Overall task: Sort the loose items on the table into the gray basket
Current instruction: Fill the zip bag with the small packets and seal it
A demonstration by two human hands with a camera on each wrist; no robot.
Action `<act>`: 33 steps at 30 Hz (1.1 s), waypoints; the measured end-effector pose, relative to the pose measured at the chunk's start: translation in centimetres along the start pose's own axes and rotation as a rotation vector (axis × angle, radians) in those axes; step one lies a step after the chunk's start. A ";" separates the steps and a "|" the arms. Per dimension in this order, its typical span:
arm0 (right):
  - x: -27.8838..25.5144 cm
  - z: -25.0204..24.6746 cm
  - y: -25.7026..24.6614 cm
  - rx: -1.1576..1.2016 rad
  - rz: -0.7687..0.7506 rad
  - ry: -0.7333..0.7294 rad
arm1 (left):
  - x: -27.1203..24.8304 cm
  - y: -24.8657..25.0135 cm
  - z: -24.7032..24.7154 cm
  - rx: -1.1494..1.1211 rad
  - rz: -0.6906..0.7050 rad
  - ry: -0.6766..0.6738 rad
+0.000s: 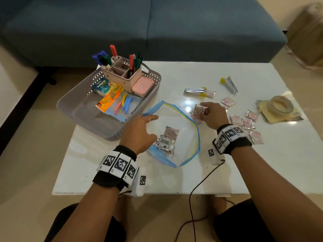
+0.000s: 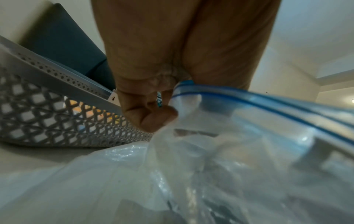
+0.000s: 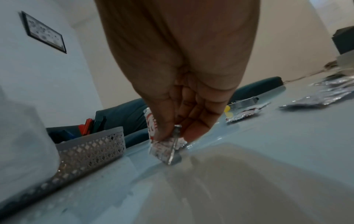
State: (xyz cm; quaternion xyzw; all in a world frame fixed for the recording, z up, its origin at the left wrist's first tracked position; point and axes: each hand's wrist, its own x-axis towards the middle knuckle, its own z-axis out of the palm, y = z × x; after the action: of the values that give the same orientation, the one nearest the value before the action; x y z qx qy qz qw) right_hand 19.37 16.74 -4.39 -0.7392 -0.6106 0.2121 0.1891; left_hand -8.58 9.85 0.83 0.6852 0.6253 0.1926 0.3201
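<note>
A clear zip bag (image 1: 181,130) with a blue seal lies open on the white table (image 1: 227,163), with a few silver seasoning sachets (image 1: 167,139) inside. My left hand (image 1: 139,131) pinches the bag's rim (image 2: 191,91) beside the gray basket (image 1: 83,109). My right hand (image 1: 212,114) grips a small stack of sachets (image 1: 198,111) just right of the bag's mouth; in the right wrist view the sachets (image 3: 164,145) hang edge-down from the fingers (image 3: 193,128). Several more sachets (image 1: 246,123) lie loose to the right.
The basket (image 2: 57,121) holds a pink organiser with markers (image 1: 122,67), a pink case (image 1: 142,86), a packet of clips (image 1: 115,103) and a box. Two staplers (image 1: 195,90) (image 1: 229,84), tape roll (image 1: 279,105) on yellow paper lie right. A blue sofa (image 1: 139,27) stands behind.
</note>
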 end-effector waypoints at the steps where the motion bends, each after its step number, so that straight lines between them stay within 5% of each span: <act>1: 0.5 0.3 -0.1 -0.047 -0.009 -0.009 | 0.2 0.2 0.3 0.013 0.005 -0.003; 7: 1.8 0.5 -0.1 -0.060 0.029 -0.086 | 0.8 0.3 1.3 0.006 0.039 -0.043; 20: -2.7 -5.0 -2.4 0.242 -0.097 0.208 | 0.5 -0.1 1.1 0.046 0.007 -0.119; 24: -7.0 -6.6 -6.1 0.490 -0.169 -0.010 | 0.5 0.2 1.4 0.082 0.002 -0.155; 28: -9.0 -3.9 -8.2 0.165 -0.186 -0.251 | 0.2 1.1 1.9 0.126 0.027 -0.213; 33: -8.7 -3.4 -7.7 -0.001 -0.221 -0.087 | 0.3 1.6 1.7 0.093 0.034 -0.192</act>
State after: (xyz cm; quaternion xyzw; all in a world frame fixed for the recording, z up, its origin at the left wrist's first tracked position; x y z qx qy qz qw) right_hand 13.46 9.48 3.32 -0.6577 -0.6960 0.2215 0.1843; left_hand -6.26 9.83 0.63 0.7251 0.5884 0.1021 0.3430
